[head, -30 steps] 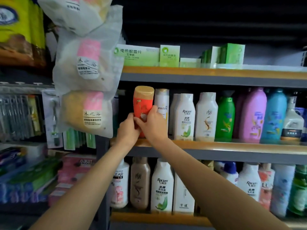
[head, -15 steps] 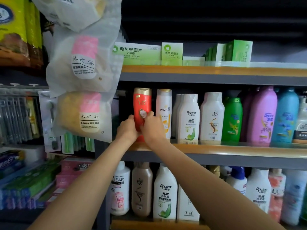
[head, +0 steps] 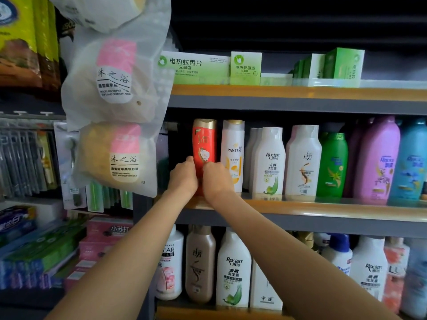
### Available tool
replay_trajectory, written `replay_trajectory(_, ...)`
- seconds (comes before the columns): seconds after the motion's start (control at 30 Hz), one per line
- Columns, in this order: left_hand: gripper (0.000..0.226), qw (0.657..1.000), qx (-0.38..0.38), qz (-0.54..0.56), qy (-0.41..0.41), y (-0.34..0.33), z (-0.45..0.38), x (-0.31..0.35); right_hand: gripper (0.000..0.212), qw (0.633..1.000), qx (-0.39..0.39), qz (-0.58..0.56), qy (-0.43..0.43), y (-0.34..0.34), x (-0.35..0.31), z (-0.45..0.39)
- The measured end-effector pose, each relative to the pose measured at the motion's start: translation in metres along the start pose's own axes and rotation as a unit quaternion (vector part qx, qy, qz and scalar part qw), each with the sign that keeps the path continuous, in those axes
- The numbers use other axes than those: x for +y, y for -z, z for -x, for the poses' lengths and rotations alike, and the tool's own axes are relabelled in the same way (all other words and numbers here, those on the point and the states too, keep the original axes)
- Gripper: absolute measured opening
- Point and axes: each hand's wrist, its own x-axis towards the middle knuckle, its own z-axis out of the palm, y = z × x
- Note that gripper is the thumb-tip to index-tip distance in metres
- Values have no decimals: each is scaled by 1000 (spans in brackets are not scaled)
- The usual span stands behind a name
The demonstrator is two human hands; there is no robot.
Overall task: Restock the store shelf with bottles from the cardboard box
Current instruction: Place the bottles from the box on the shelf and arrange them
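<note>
At middle shelf point(head: 300, 210) left end: red bottle point(head: 204, 144) upright, Pantene bottle point(head: 233, 153) at 3 o'clock. Left hand point(head: 183, 179), right hand point(head: 216, 180) fingers wrapped round lower body. Likely rigid, glossy, slippery, hefty; grip low.

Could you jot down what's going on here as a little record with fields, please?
Place: store shelf stocked with shampoo bottles
Held item: red bottle, upright at the left end of the row
Left hand: grips the bottle's left side
Right hand: grips its right side
Neighbour: Pantene bottle just to the right
Shelf above: green boxes
</note>
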Motion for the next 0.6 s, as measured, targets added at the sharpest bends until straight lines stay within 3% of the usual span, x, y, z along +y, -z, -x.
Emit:
replay_trajectory(0.27,27,1000,-8,6,4,1,5,7,27,1000,-7,4,1,-4,1,-4)
replay_trajectory(0.37,29,999,46,-24,-3,-1,14,7,25,1000,5,-4,14,-3,4,-1)
replay_trajectory(0.5,35,958,237,59,-149,-12,46,13,25,992,79,-11,92,15,27,21)
replay_trajectory(0.6,40,924,254,105,-264,-32,86,38,29,974,160,-36,159,35,72,60)
